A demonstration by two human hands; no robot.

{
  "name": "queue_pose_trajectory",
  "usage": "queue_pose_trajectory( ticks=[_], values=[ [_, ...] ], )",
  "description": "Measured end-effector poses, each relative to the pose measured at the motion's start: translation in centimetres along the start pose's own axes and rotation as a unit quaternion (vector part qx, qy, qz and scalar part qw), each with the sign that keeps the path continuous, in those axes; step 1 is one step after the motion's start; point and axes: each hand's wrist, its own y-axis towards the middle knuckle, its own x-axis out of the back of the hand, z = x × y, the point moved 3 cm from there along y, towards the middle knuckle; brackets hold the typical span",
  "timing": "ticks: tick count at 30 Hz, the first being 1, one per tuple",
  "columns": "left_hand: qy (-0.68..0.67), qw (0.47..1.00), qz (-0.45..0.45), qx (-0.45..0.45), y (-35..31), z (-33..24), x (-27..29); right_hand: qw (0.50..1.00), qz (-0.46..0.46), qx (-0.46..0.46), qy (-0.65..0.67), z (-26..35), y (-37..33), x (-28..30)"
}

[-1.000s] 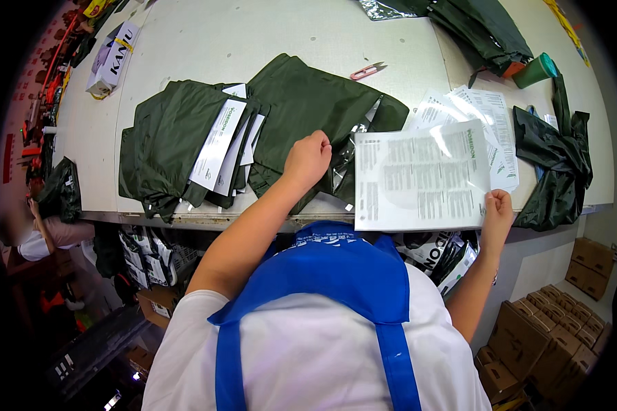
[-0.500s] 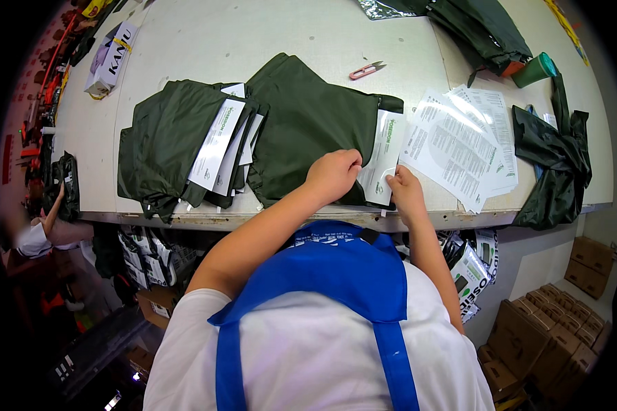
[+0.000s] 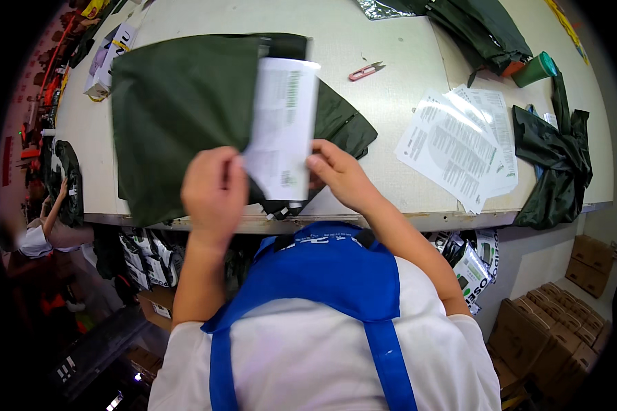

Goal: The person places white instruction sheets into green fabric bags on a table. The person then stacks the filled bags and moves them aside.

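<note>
My left hand (image 3: 214,188) and my right hand (image 3: 341,175) both grip a folded dark green garment (image 3: 178,116) lifted off the table (image 3: 391,82) near its front edge. A white printed sheet (image 3: 281,127) lies folded over the garment between my hands, pinched at its lower end by both. The garment hides the table under it on the left half.
A stack of white printed sheets (image 3: 459,144) lies right of my hands. Pink snips (image 3: 365,70) lie behind. More dark green garments (image 3: 555,164) hang at the right edge and at the back (image 3: 480,27), by a green cup (image 3: 536,68). Cardboard boxes (image 3: 548,329) stand on the floor.
Both hands closed on the green garment with a white sheet and raised it toward me. The right hand left the paper stack; the garment pile on the left is now hidden behind it.
</note>
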Motion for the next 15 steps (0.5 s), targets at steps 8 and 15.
queue_pose_trajectory(
  ticks=[8, 15],
  values=[
    [0.000, 0.938, 0.219, 0.270, -7.8, 9.4, -7.7, 0.652, -0.562, -0.027, -0.509, -4.1, -8.7, 24.2],
    [0.018, 0.971, 0.223, 0.083, -9.0, 6.4, -16.7, 0.549, -0.651, -0.232, -0.469, -6.4, -21.5, 34.3]
  ],
)
